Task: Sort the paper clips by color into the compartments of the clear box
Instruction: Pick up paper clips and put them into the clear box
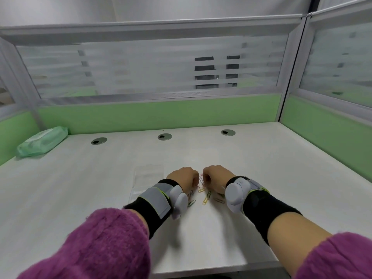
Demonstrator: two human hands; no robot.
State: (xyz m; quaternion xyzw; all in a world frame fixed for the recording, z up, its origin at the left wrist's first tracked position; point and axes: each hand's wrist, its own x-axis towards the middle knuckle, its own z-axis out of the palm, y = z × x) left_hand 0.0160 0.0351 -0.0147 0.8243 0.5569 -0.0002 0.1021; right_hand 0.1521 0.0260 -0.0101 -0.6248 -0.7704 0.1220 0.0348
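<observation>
Several coloured paper clips lie scattered on the white desk between my hands: red ones at the far side, yellow ones in the middle, a green one nearer me. My left hand and my right hand rest curled on either side of the pile, fingertips down among the clips. Whether either hand pinches a clip is hidden by the fingers. The clear box lies flat just left of my left hand; its compartments are barely visible.
A green pack of wipes lies at the back left corner. Three round cable grommets sit along the desk's far edge. Green and frosted partition walls enclose the desk at the back and on both sides.
</observation>
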